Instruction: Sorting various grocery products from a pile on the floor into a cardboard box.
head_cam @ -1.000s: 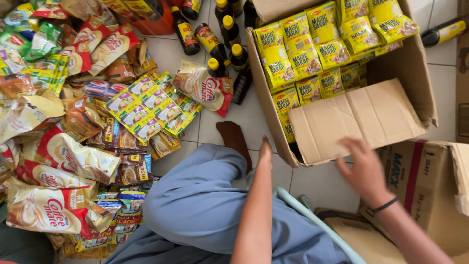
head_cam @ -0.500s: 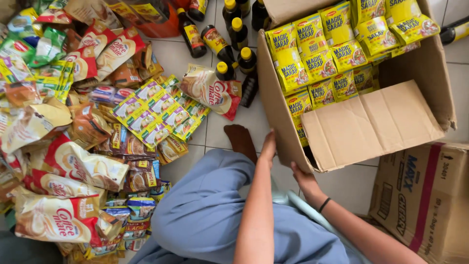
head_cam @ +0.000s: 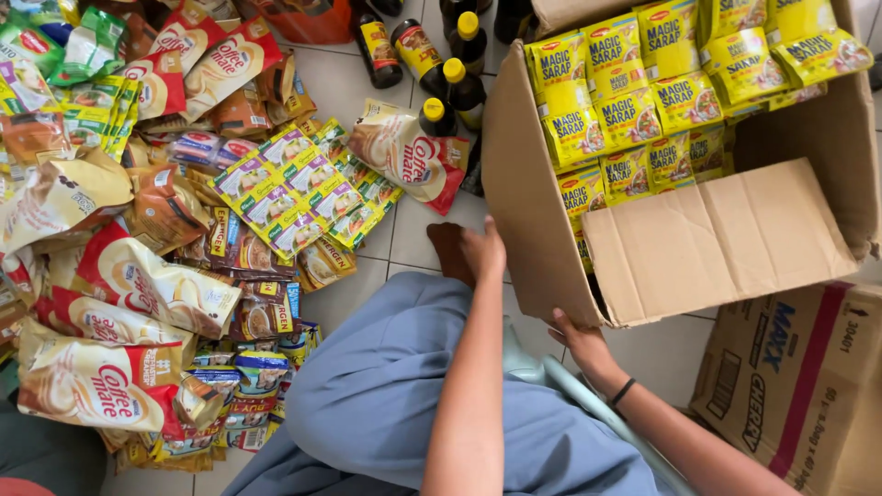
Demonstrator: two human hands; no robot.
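Observation:
An open cardboard box (head_cam: 528, 211) stands on the tiled floor in front of me, holding several strips of yellow seasoning sachets (head_cam: 634, 101). My left hand (head_cam: 482, 250) rests against the box's near left wall. My right hand (head_cam: 581, 338) grips the box's lower near corner from underneath. One inner flap (head_cam: 717, 239) lies folded over the sachets. My knees in blue cloth (head_cam: 404, 386) sit just below both hands.
A heap of creamer bags (head_cam: 101, 381), coffee sachet strips (head_cam: 285, 188) and snack packets covers the floor at left. Dark sauce bottles with yellow caps (head_cam: 455, 78) stand behind the box. A second closed carton (head_cam: 799, 386) sits at lower right.
My right hand has come off the inner flap and dropped to the box's lower corner. My left hand stays at the box wall. The box sits closer and larger in view.

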